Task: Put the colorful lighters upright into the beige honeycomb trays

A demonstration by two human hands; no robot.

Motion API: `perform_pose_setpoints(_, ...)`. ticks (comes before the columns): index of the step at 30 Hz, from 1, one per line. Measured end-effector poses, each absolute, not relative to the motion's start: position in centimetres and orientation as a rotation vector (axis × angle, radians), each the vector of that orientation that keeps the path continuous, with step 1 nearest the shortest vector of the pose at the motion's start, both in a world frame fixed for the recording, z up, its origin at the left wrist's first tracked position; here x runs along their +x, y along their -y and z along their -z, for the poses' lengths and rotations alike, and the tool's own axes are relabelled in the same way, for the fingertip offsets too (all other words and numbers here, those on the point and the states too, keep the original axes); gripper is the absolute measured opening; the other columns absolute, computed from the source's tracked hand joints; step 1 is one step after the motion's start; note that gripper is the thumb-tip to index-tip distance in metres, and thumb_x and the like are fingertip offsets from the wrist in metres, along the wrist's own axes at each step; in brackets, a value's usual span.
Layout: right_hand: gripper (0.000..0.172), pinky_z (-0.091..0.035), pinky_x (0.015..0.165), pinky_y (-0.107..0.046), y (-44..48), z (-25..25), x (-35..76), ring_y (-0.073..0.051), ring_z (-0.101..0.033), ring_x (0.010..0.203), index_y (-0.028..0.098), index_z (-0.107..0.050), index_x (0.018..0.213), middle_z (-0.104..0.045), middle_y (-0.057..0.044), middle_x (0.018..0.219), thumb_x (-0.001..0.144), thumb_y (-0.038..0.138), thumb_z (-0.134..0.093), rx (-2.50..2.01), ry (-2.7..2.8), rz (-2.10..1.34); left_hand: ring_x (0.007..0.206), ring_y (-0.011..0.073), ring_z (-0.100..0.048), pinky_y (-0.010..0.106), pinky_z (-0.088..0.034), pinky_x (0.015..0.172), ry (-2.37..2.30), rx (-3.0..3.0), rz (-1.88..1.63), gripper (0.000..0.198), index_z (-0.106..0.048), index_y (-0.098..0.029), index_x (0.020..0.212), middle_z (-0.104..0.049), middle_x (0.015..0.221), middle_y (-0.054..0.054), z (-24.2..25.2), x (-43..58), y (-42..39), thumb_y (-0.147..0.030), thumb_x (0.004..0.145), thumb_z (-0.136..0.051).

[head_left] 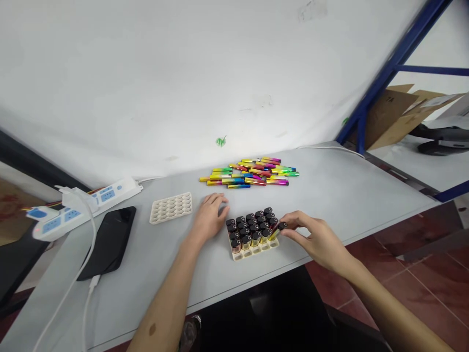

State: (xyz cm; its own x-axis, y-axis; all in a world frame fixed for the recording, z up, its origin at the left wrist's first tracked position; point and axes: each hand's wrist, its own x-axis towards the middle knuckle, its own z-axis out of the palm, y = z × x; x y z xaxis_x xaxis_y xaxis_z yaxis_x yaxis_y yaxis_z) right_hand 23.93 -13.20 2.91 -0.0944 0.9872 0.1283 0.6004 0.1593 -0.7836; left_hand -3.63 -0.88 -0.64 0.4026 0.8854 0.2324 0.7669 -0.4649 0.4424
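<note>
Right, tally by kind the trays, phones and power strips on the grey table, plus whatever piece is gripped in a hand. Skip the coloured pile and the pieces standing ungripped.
Trays: 2 (one holding black-topped pieces, one beside the left hand)
Phones: 1
Power strips: 1
Black-topped piece in the right hand: 1
Total: 5

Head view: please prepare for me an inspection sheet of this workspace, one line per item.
Surface: grey table against white wall.
Work items: pale tray of black-topped pieces, front holes unfilled; second tray, left; shiny coloured pieces heaped behind.
Clutter: black phone, left.
Hands: left hand rests on table beside the pale tray; right hand pinches a tilted piece at its right edge.
Cables: white cables near phone; power strip nearby.
Surroundings: blue frame, cardboard box at right.
</note>
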Motion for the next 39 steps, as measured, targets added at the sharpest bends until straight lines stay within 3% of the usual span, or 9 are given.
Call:
perform_pose_setpoints(3,0.022,-0.055,0.062,-0.036,13.4,-2.9,23.5,-0.026,-0.071,0.089,0.033,-0.065,0.106,-0.075,-0.004,0.099,0.089,0.046,-0.064,-1.507,1.831,-0.730,0.129,0.0276,-0.048,0.049,-0.041,0.110,-1.444,2.401,-0.649,0.019,-0.063,-0.022,0.106,-0.061,0.133,0.008,0.8,-3.7,0.9,-0.027,0.094,-0.049)
perform_pose_setpoints(9,0.022,-0.052,0.078,-0.036,12.6,-3.8,24.0,-0.022,-0.069,0.088,0.028,-0.064,0.096,-0.075,-0.002,0.094,0.093,0.049,-0.056,-1.538,1.880,-0.733,0.129,0.0271,-0.049,0.048,-0.040,0.111,-1.455,2.393,-0.642,0.019,-0.062,-0.022,0.106,-0.061,0.133,0.009,0.9,-3.6,0.8,-0.027,0.094,-0.049)
perform_pose_setpoints(12,0.040,-0.049,0.076,-0.036,9.6,-3.4,25.1,-0.021,-0.067,0.081,0.024,-0.063,0.083,-0.073,-0.004,0.087,0.101,0.048,-0.036,-1.582,1.831,-0.621,0.129,0.0271,-0.049,0.048,-0.040,0.111,-1.456,2.404,-0.633,0.019,-0.062,-0.021,0.106,-0.061,0.134,0.009,0.9,-3.6,0.8,-0.027,0.093,-0.049)
perform_pose_setpoints(14,0.034,-0.049,0.073,-0.036,6.5,-2.6,25.6,-0.021,-0.065,0.077,0.023,-0.062,0.086,-0.072,-0.004,0.086,0.099,0.047,-0.042,-1.631,1.836,-0.485,0.130,0.0272,-0.048,0.047,-0.040,0.110,-1.465,2.408,-0.630,0.019,-0.062,-0.022,0.106,-0.061,0.133,0.009,0.8,-3.6,0.8,-0.028,0.094,-0.049)
perform_pose_setpoints(18,0.026,-0.045,0.092,-0.045,0.0,-0.4,25.1,-0.032,-0.055,0.109,0.019,-0.066,0.106,-0.065,-0.014,0.110,0.089,0.038,-0.061,-1.632,2.034,-0.059,0.130,0.0260,-0.048,0.045,-0.039,0.111,-1.468,2.405,-0.627,0.019,-0.062,-0.021,0.106,-0.061,0.134,0.008,0.8,-3.7,0.8,-0.027,0.094,-0.048)
perform_pose_setpoints(24,0.022,-0.044,0.096,-0.046,-3.6,1.6,24.0,-0.032,-0.052,0.107,0.016,-0.067,0.100,-0.059,-0.015,0.109,0.089,0.034,-0.061,-1.487,2.044,0.212,0.124,0.0251,-0.052,0.043,-0.041,0.108,-1.504,2.424,-0.651,0.017,-0.061,-0.022,0.104,-0.063,0.129,0.007,1.0,-3.5,0.9,-0.025,0.094,-0.047)
perform_pose_setpoints(27,0.020,-0.046,0.093,-0.046,-3.4,1.6,24.2,-0.030,-0.055,0.105,0.017,-0.064,0.099,-0.063,-0.013,0.105,0.085,0.031,-0.066,-1.376,1.802,0.041,0.114,0.0256,-0.056,0.042,-0.045,0.100,-1.568,2.533,-0.596,0.016,-0.060,-0.022,0.102,-0.066,0.120,0.007,1.2,-3.1,0.7,-0.024,0.095,-0.046)
perform_pose_setpoints(32,0.025,-0.051,0.079,-0.038,-2.7,0.4,23.8,-0.021,-0.062,0.085,0.018,-0.067,0.103,-0.070,-0.008,0.099,0.082,0.032,-0.067,-1.203,1.371,-0.633,0.093,0.0271,-0.063,0.040,-0.047,0.081,-1.733,2.785,-0.517,0.018,-0.062,-0.020,0.090,-0.069,0.093,0.009,1.2,-1.1,-1.0,-0.024,0.094,-0.045)
perform_pose_setpoints(39,0.022,-0.052,0.079,-0.033,-2.2,-0.2,23.1,-0.016,-0.063,0.086,0.019,-0.069,0.091,-0.069,-0.004,0.094,0.080,0.038,-0.069,-0.987,1.102,-1.116,0.088,0.0254,-0.064,0.038,-0.045,0.080,-1.843,2.802,-0.790,0.024,-0.063,-0.020,0.085,-0.070,0.086,0.008,1.1,0.5,-2.9,-0.027,0.097,-0.044)
